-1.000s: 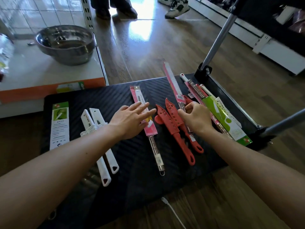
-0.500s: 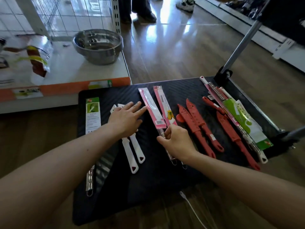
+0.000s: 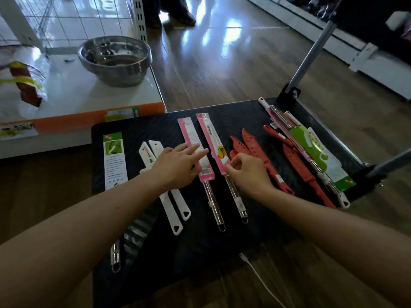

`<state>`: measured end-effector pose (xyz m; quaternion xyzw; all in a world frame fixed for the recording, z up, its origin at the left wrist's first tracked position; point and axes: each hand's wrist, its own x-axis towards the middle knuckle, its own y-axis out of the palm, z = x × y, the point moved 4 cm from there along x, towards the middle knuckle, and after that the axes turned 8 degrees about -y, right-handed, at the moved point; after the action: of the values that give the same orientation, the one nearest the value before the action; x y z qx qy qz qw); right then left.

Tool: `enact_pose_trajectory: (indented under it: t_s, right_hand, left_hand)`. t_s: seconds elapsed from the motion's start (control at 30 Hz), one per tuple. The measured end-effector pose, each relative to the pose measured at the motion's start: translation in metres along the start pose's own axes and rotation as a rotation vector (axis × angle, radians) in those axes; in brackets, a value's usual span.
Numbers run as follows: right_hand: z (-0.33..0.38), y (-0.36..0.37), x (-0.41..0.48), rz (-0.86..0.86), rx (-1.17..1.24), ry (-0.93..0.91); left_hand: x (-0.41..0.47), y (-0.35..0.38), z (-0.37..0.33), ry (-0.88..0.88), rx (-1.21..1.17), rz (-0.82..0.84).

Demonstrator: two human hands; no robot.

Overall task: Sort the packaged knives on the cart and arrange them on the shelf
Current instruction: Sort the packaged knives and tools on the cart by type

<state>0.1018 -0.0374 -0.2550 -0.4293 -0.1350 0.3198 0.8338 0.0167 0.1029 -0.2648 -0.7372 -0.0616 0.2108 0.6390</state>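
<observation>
Packaged knives lie in rows on the black cart deck (image 3: 244, 114). From the left: a green-carded knife (image 3: 113, 161), two white knives (image 3: 173, 207), two pink-carded steel-handled knives (image 3: 192, 138) (image 3: 210, 138), two red sheathed knives (image 3: 253, 150), then a pile of red and green-carded knives (image 3: 311, 150) at the right edge. My left hand (image 3: 178, 167) lies flat with straight fingers resting on the left pink pack. My right hand (image 3: 246, 172) has curled fingers pinching the lower edge of the right pink pack.
A low white shelf (image 3: 89, 94) with an orange front strip stands left of the cart, holding a steel bowl (image 3: 115, 58) and a plastic-wrapped package (image 3: 20, 85). Cart handle posts (image 3: 311, 50) rise at the right. A person's shoes (image 3: 178, 16) stand on the wooden floor behind. A white cable (image 3: 260, 278) trails below.
My right hand moved a pink-carded knife from the right side and laid it beside the other pink one. My left hand slid from the white knives onto the left pink pack.
</observation>
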Motion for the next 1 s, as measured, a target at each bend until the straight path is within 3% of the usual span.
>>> enact_pose_trajectory:
  t_s: [0.23,0.47,0.7,0.87,1.0]
  right_hand:
    - [-0.091,-0.088,0.006,-0.237,-0.245,0.206]
    - [-0.17,-0.146,-0.014,-0.256,-0.305,0.381]
    - [-0.176,-0.14,-0.021,-0.279,-0.348,0.144]
    - [-0.164,-0.117,-0.034,-0.021,-0.698,-0.026]
    - [-0.169,-0.116,-0.04,0.068,-0.679,0.01]
  left_hand:
    - [0.025,-0.006,-0.063,0.162,-0.062,-0.031]
    - [0.053,-0.003,-0.129,0.276,-0.089,-0.068]
    - [0.086,-0.013,-0.176,0.298,-0.014,-0.114]
    - [0.127,-0.022,-0.179,0.195,-0.002,-0.129]
    - [0.159,-0.017,-0.191,0.169,0.041,-0.138]
